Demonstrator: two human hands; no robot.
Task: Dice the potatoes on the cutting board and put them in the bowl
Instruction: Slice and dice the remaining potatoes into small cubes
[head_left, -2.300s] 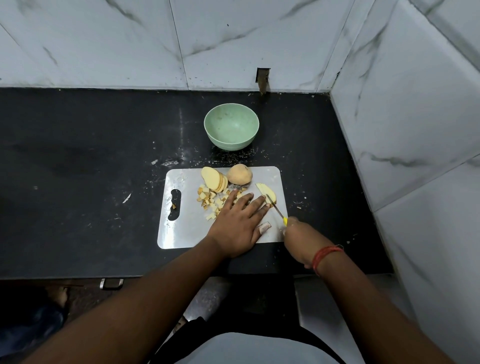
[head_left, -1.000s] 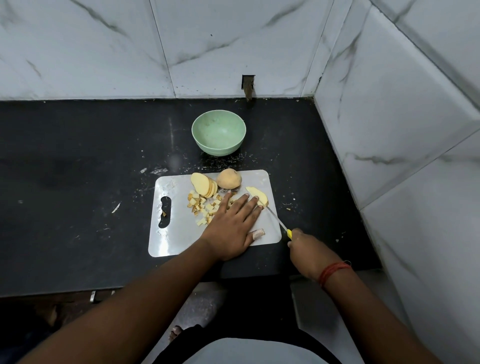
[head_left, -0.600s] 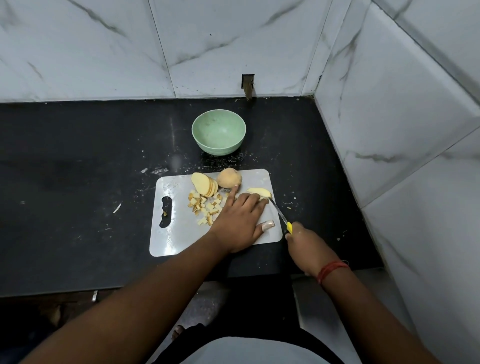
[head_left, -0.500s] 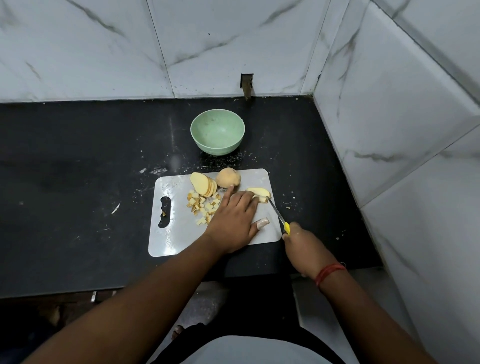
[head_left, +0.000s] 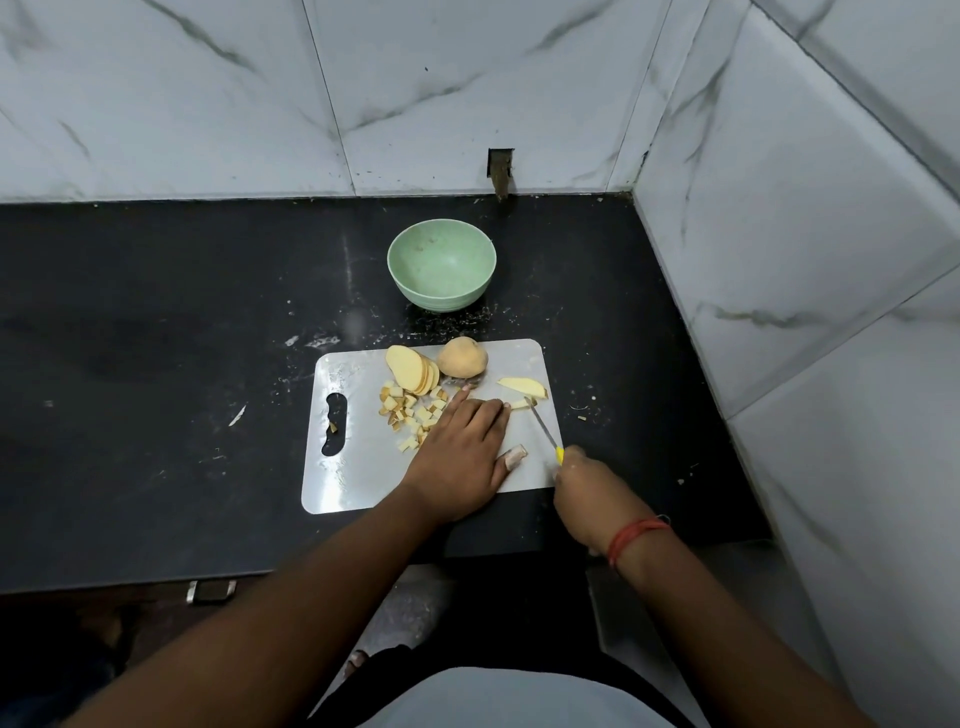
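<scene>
A white cutting board (head_left: 358, 467) lies on the black counter. On it are a whole potato piece (head_left: 462, 357), a fan of slices (head_left: 410, 369), a pile of dice (head_left: 410, 410) and a cut slice (head_left: 523, 387) at the right. My left hand (head_left: 462, 447) lies flat on the board, its fingertips pressing a potato strip (head_left: 517, 404). My right hand (head_left: 587, 483) grips a yellow-handled knife (head_left: 543, 428) whose tip meets that strip. The green bowl (head_left: 441, 271) stands empty behind the board.
Marble walls close the counter at the back and right (head_left: 779, 249). Potato scraps (head_left: 582, 413) lie right of the board. The counter's front edge (head_left: 208, 582) runs just below the board.
The knife has cut a strip off the slice at the right. My left hand's fingers have curled in slightly and shifted onto the strip. The camera view has shifted a little.
</scene>
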